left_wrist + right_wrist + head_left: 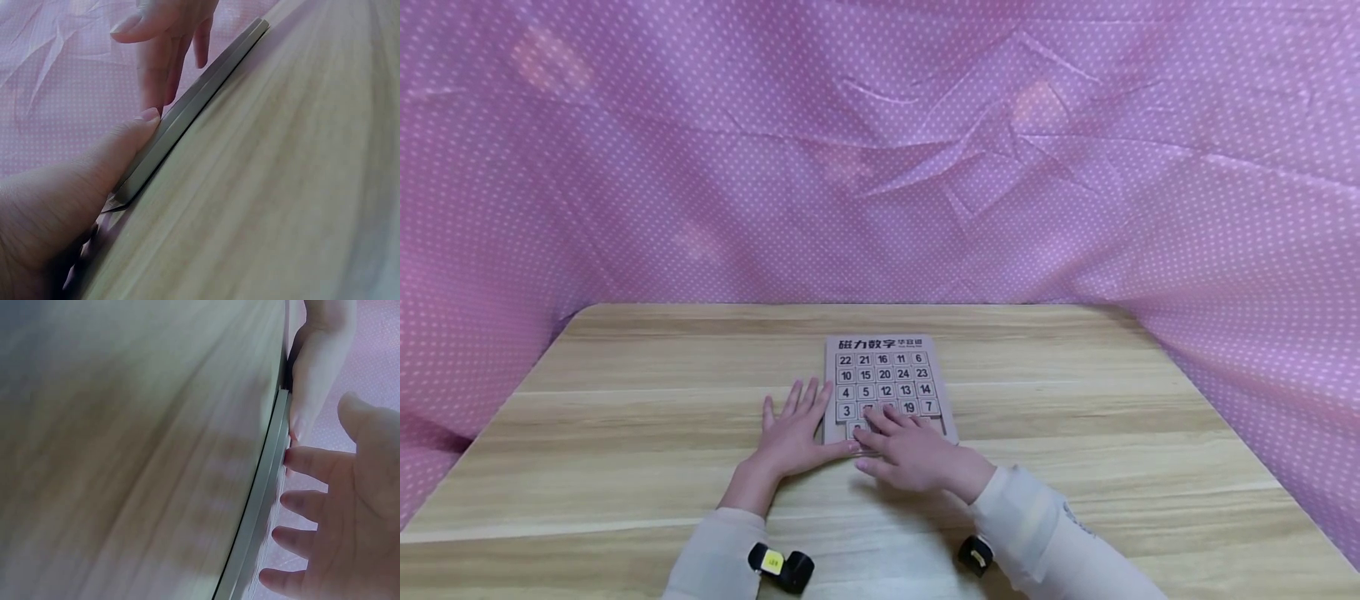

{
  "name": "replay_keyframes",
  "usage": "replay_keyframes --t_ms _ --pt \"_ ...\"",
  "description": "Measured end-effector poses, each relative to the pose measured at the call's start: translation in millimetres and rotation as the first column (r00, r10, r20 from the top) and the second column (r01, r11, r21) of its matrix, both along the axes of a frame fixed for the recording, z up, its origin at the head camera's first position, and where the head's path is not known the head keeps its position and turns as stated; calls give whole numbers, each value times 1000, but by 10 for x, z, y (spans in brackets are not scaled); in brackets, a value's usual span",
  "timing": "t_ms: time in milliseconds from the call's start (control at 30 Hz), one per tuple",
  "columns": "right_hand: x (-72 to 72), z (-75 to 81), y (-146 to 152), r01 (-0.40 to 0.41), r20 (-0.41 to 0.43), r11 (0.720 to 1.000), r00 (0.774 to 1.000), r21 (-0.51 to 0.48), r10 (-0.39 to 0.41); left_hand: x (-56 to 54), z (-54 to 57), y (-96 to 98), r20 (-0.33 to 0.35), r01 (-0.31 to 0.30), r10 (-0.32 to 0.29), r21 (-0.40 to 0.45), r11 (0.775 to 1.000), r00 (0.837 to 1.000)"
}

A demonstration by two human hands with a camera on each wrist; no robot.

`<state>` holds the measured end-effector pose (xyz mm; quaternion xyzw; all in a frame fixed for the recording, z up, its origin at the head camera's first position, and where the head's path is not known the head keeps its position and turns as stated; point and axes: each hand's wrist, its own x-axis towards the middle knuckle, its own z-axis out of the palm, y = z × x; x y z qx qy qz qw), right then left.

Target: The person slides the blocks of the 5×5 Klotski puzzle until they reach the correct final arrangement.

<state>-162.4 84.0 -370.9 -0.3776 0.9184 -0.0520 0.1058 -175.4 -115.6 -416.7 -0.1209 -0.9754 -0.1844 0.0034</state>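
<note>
A pale number slide puzzle (831,354) lies flat on the table, dark characters across its top and rows of numbered square tiles below. My left hand (792,438) spreads its fingers along the puzzle's left side, thumb (140,128) at the lower edge. Over the bottom rows reaches my right hand (913,457), its fingers straight and fingertips (291,456) right at the tiles. They partly cover several tiles of the two lowest rows. One tile (855,430) in the bottom row shows beside the right index finger, its number partly hidden. A gap in that row shows at the right.
The wood-grained table (625,433) extends around the puzzle on all sides. Pink dotted cloth (880,167) hangs behind it and along both sides. Dark wrist devices (782,567) sit at the sleeves.
</note>
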Motion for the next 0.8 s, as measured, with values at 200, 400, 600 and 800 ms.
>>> replay_keyframes --t_ms 200,400,600,800 --pt "-6 -4 79 16 11 1000 1000 -2 -16 -2 4 4 11 -9 9 15 1000 1000" --pt "-9 22 138 21 37 999 999 -39 -19 -16 -10 8 10 -8 8 20 1000 1000" --pt "-11 19 153 18 39 999 999 -49 -17 -15 1 7 6 -8 7 19 1000 1000" --pt "-9 22 111 33 44 997 999 -65 -30 -5 19 6 14 -9 8 14 1000 1000"
